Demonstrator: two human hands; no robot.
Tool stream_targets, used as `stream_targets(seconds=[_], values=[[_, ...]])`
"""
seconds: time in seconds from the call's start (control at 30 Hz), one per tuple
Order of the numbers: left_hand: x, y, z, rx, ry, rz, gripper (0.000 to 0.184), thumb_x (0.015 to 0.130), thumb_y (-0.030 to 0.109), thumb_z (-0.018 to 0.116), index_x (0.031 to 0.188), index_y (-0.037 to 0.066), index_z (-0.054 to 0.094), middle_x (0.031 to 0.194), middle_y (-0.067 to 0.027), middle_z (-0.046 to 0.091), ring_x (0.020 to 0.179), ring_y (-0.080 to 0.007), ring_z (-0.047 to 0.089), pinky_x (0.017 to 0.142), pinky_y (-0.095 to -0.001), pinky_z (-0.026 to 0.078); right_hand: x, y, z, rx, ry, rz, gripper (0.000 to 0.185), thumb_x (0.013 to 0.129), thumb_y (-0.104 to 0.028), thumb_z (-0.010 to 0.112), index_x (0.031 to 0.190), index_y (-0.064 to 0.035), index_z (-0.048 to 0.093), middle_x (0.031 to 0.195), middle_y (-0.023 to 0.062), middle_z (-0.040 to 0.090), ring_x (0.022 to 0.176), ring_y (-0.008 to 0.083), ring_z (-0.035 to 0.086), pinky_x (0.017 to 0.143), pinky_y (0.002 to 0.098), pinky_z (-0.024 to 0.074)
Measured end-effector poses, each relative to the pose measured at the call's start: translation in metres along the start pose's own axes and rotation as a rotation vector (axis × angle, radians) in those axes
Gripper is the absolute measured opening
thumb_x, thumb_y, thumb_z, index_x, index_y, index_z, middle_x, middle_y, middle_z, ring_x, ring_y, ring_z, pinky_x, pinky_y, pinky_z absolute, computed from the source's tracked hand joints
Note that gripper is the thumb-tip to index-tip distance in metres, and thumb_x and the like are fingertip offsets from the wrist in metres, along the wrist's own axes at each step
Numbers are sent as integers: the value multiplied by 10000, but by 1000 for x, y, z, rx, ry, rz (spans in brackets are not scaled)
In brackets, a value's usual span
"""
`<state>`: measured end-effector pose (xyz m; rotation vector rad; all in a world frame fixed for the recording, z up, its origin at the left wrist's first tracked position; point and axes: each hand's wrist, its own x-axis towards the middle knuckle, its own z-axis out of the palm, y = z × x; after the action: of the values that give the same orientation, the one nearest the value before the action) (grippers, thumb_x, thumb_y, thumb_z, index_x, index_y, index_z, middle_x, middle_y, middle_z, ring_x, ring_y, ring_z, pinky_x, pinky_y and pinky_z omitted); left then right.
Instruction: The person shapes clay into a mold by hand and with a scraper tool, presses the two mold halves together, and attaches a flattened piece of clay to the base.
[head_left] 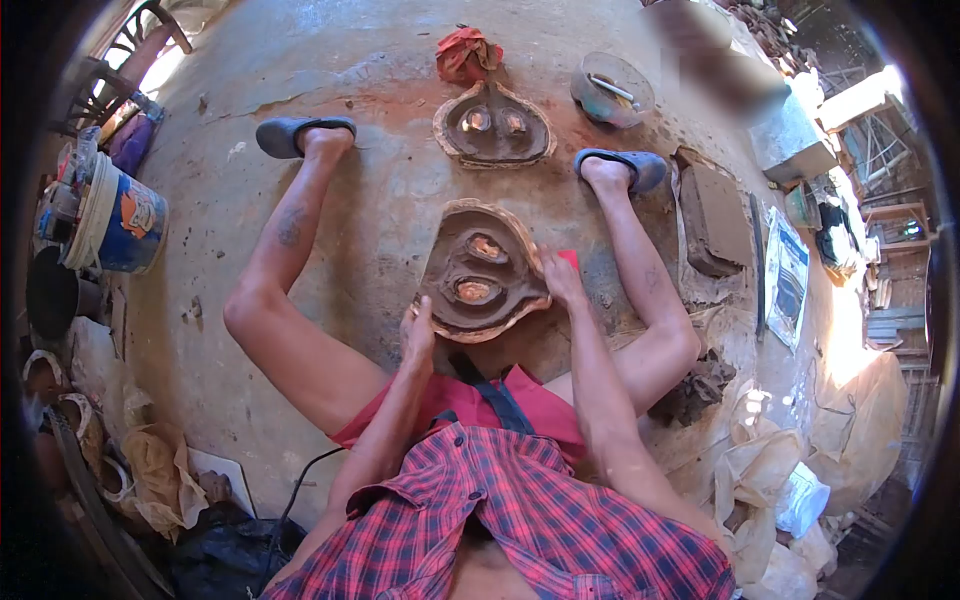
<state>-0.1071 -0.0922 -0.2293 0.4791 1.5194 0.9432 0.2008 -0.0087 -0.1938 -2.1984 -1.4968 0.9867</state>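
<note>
Between my legs lies a brown clay-like piece (pixel 457 250) with a rough pale rim and two oval raised parts with orange-tan centres. My left hand (pixel 418 328) grips its lower left edge, thumb on top. At its right edge is my right hand (pixel 562 278), fingers closed against the rim, partly hidden. A small red piece (pixel 570 259) shows beside my right hand. Farther forward, a similar piece (pixel 495 145) rests on the floor with its point toward a crumpled red cloth (pixel 468 54).
A round bowl (pixel 613 90) holding a stick-like tool sits ahead on the right. A brown clay block (pixel 713 220) and a blue-white packet (pixel 788 280) lie right. Buckets, including a blue one (pixel 135 222), stand left. Plastic bags (pixel 160 470) line the lower left.
</note>
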Motion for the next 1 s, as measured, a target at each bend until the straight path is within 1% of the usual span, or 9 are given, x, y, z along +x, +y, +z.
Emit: stream_targets(seconds=[0.13,0.3,0.4,0.5,0.63,0.77,0.8,0.9,1.0], values=[[11,20,-6,173,87,46,670,1078,579,457,1451,32,563,1348,-223,662,1282,-326,611,1077,-430,453,-80,14,6,77,-10,103,804,1060,-688,370,1311,35,613,1188,369,671,1206,529,613,1000,570,461],[13,72,-14,381,-22,18,754,1071,637,401,1453,14,586,1432,-237,632,1380,-344,563,1130,-438,419,-186,-71,-28,105,210,76,704,1075,-627,437,1429,-20,488,946,303,715,967,455,720,844,550,512],[22,117,-7,350,-154,-128,807,1058,703,366,1362,27,685,1336,-177,702,1239,-289,660,1044,-424,496,-193,-97,-37,355,245,-29,600,1075,-478,570,1453,-26,463,670,148,644,630,283,664,630,458,484],[97,88,-23,101,-419,-208,766,1056,710,370,1331,85,717,1258,-119,738,1105,-236,712,958,-395,547,-172,-132,-42,283,254,-104,555,1057,-405,606,1435,-20,474,658,148,637,615,283,669,603,455,482],[82,136,-20,92,-321,-191,694,1073,655,381,1343,97,694,1121,-48,759,965,-171,725,839,-357,587,-133,-185,-41,107,194,-119,484,1014,-364,656,1363,-46,548,618,148,649,606,376,691,588,506,494],[88,155,-7,127,-196,-232,666,1063,636,391,1299,92,695,1081,-68,753,896,-162,715,756,-337,599,-97,-206,-34,-36,449,-175,486,1021,-449,630,1323,-70,598,658,169,693,671,429,712,624,560,519],[88,157,-2,117,-186,-231,690,1046,685,390,1184,100,730,982,-71,739,813,-161,701,716,-323,591,-89,-209,-42,51,428,-121,464,1035,-460,606,1298,-79,616,679,192,703,701,442,718,627,565,521],[104,164,-1,186,-155,-297,747,1008,772,394,1165,120,723,972,-60,744,842,-149,708,701,-318,589,-64,-216,-46,-74,358,-147,458,1042,-480,588,1276,-88,627,683,203,700,706,443,718,624,567,516],[121,165,-5,333,-188,-282,847,962,866,333,1021,129,748,810,-53,694,675,-156,681,631,-311,552,-42,-221,-55,-48,319,-114,454,1047,-501,575,1230,-92,649,666,211,684,705,446,713,616,575,504]])
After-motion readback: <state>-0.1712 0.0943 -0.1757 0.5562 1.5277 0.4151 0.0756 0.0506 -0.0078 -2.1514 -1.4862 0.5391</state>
